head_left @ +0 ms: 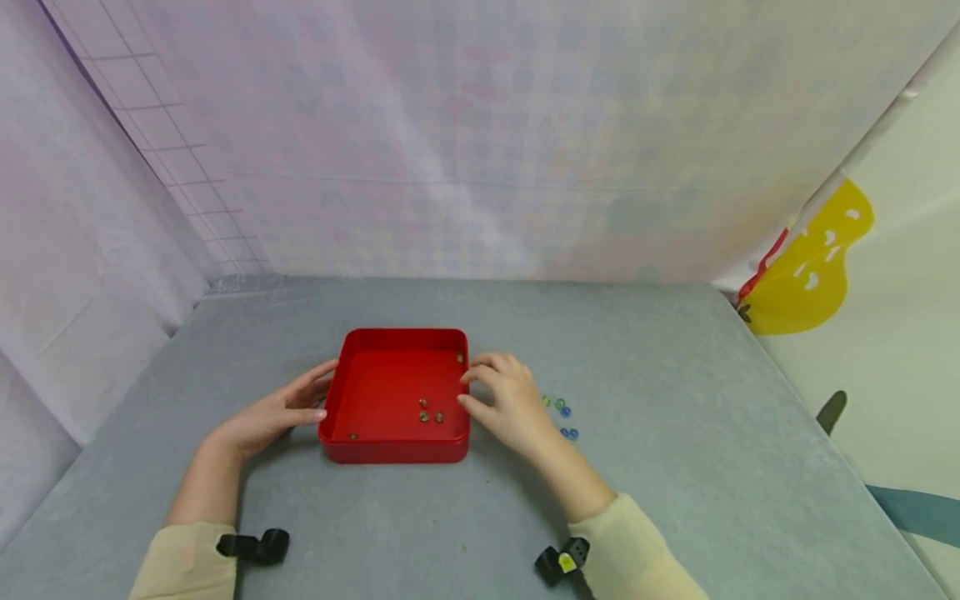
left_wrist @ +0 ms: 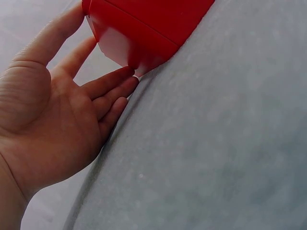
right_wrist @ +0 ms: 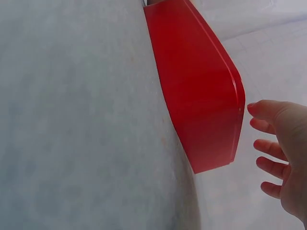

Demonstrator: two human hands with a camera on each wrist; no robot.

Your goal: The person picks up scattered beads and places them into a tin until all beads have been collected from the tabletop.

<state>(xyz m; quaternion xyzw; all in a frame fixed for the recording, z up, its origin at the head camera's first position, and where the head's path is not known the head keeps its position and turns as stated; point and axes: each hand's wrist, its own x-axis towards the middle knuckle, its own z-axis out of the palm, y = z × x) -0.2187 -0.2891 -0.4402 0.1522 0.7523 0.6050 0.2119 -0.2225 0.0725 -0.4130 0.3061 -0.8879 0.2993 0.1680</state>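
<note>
A square red tray (head_left: 397, 450) with raised walls sits on the grey table, and several small brownish-green marbles (head_left: 423, 416) lie in it. One marble (head_left: 460, 358) rests by its right wall and another (head_left: 353, 437) in the near left corner. My left hand (head_left: 266, 421) touches the tray's left side with extended fingers; in the left wrist view the fingertips meet the red wall and the palm is bare. Beside the right wall is my right hand (head_left: 510, 404), its fingers loosely bent. The right wrist view shows nothing in it and its fingertips close to the tray's edge.
To the right of my right hand, several green marbles (head_left: 559, 403) and blue marbles (head_left: 573, 434) lie loose on the grey table (head_left: 675, 483). A pale curtain (head_left: 480, 167) hangs behind the table, and more cloth borders both sides.
</note>
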